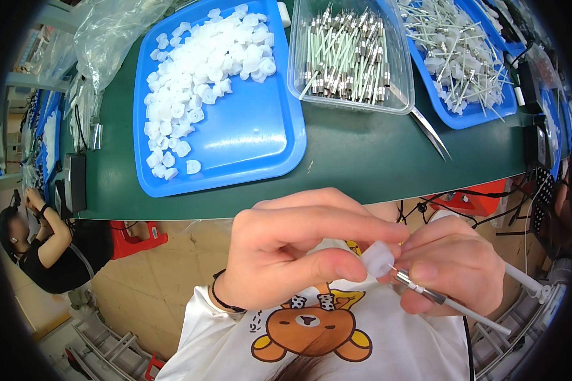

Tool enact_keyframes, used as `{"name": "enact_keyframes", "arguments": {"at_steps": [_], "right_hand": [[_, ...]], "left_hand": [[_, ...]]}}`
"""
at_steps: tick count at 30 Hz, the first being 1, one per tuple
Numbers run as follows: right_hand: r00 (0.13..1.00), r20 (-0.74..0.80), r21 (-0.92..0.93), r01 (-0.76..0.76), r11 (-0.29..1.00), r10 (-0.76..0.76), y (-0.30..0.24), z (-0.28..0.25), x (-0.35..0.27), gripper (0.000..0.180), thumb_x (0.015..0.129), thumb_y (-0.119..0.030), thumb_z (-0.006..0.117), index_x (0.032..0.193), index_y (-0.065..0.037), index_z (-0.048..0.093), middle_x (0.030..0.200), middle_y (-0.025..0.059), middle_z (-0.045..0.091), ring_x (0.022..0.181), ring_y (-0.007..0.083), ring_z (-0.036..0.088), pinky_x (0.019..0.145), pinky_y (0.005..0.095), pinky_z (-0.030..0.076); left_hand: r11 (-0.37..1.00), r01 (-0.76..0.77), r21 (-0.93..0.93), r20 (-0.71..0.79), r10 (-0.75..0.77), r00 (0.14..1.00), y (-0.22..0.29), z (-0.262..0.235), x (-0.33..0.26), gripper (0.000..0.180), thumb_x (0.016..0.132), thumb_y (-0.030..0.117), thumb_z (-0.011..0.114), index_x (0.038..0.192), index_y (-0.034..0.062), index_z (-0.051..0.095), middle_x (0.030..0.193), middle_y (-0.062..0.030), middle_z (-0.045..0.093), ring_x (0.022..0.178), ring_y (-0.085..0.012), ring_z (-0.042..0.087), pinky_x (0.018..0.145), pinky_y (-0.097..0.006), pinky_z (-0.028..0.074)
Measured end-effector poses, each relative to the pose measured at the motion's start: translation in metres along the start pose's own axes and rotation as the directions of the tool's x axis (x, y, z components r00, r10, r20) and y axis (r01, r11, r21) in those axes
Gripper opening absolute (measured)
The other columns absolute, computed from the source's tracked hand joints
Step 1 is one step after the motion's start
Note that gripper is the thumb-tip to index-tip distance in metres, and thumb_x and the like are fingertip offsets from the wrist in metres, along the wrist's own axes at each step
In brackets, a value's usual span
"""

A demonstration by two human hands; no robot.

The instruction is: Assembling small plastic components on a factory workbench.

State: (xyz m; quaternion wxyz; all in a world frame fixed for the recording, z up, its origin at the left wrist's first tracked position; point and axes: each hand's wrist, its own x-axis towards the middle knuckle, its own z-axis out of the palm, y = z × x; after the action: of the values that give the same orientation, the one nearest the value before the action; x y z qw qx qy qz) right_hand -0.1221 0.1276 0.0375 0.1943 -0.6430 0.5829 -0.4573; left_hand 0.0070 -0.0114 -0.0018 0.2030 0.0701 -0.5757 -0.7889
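Note:
My left hand (279, 244) pinches a small translucent white plastic cap (378, 259) between thumb and fingers, in front of my chest. Closed round a thin pale rod with a metal sleeve (435, 295), my right hand (457, 263) sits just to the right. The rod's fine metal tip points up and left at the cap; whether it touches or enters it, I cannot tell. Many similar caps (203, 70) lie heaped in a blue tray (254, 143) beyond my left hand. A clear plastic box (362, 106) holds a bundle of similar rods (346, 57).
Silver tweezers (431, 132) lie on the green table (356, 155) by the box. Another blue tray (464, 119) at far right holds rods and caps mixed together. Clear plastic bags (111, 38) lie far left. A person (51, 244) sits at the left, near a red stool (140, 238).

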Motion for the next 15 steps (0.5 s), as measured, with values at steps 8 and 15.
{"name": "enact_keyframes", "arguments": {"at_steps": [8, 15], "right_hand": [[0.995, -0.07, -0.016, 0.068, 0.998, -0.069, 0.001, 0.004, -0.001, 0.038, 0.075, -0.021, 0.061, 0.102, -0.002, 0.043, 0.077, 0.0108, 0.057, 0.065, 0.0218, 0.056, 0.063, 0.0303, 0.045], [0.963, -0.205, -0.117, 0.155, 0.981, -0.176, 0.008, 0.018, -0.003, 0.034, 0.077, -0.022, 0.059, 0.098, 0.0, 0.045, 0.075, 0.0101, 0.054, 0.061, 0.0201, 0.056, 0.057, 0.029, 0.046]], "left_hand": [[1.0, -0.025, 0.004, -0.015, 0.025, 1.0, 0.001, 0.005, 0.002, 0.041, 0.073, 0.031, 0.062, 0.084, -0.0081, 0.059, 0.074, -0.0148, 0.057, 0.061, -0.0204, 0.059, 0.052, -0.025, 0.047], [0.996, -0.078, 0.04, 0.01, 0.078, 0.997, -0.001, 0.003, 0.001, 0.037, 0.069, 0.025, 0.065, 0.084, -0.0075, 0.059, 0.079, -0.0157, 0.056, 0.065, -0.0224, 0.059, 0.054, -0.028, 0.048]]}}
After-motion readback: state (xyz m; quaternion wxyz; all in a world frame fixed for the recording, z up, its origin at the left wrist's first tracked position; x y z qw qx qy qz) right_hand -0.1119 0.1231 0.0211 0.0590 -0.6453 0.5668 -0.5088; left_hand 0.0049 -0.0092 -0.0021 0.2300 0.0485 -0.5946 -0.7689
